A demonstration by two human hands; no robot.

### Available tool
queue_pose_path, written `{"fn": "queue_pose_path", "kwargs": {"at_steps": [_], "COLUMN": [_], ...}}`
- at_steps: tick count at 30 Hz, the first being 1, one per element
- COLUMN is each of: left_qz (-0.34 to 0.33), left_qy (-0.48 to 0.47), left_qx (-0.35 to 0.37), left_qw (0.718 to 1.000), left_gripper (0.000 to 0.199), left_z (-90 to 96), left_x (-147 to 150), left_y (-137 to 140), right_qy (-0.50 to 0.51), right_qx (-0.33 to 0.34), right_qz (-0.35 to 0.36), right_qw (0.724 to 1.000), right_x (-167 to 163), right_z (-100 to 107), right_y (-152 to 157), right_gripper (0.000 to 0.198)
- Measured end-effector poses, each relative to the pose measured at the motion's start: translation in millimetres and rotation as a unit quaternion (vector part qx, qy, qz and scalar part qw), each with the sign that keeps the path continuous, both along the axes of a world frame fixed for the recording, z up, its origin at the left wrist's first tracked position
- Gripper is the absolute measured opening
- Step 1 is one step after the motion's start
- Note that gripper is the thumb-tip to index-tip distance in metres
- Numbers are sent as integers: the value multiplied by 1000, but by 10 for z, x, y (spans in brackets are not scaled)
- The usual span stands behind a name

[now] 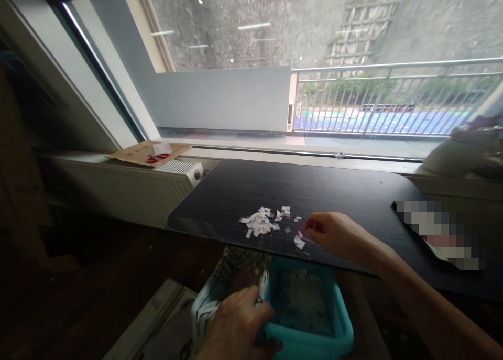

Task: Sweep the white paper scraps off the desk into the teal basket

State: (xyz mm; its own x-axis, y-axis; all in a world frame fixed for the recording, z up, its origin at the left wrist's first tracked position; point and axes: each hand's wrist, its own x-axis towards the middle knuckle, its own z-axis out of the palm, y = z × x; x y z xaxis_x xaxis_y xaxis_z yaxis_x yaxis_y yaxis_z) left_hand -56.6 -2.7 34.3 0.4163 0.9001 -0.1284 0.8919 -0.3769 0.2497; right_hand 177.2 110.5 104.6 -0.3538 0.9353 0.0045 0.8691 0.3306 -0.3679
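My right hand is low over the front of the black table, fingers closed on a thin, see-through reddish plastic piece. Beside that piece, near the table's front edge, lie a few white paper scraps. A loose pile of small white scraps spreads to its left. Below the table edge, my left hand curls over the near left rim of a teal plastic bin; its fingertips are partly hidden. Pale scraps lie inside the bin.
A second bin with a striped lining stands left of the teal one. Red-handled scissors rest on brown cardboard over a white radiator. A pixelated flat item lies on the table's right; a white figure sits by the window.
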Motion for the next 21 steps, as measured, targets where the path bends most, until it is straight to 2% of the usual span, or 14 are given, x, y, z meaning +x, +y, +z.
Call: {"fn": "queue_pose_path", "kwargs": {"at_steps": [7, 14, 21], "left_qz": [-11, -19, -12], "left_qy": [1, -5, -9], "left_qx": [-38, -23, -26], "left_qw": [999, 1000, 1000], "left_gripper": [27, 27, 26], "left_z": [-26, -45, -50], "left_x": [-22, 2, -9], "left_y": [58, 26, 36], "right_qy": [14, 11, 37], "right_qx": [18, 2, 7], "right_qz": [11, -2, -13], "right_qw": [1000, 1000, 999], "right_x": [-170, 30, 34], "right_z": [-25, -79, -92], "right_y": [99, -30, -61], "right_gripper": [25, 23, 22]}}
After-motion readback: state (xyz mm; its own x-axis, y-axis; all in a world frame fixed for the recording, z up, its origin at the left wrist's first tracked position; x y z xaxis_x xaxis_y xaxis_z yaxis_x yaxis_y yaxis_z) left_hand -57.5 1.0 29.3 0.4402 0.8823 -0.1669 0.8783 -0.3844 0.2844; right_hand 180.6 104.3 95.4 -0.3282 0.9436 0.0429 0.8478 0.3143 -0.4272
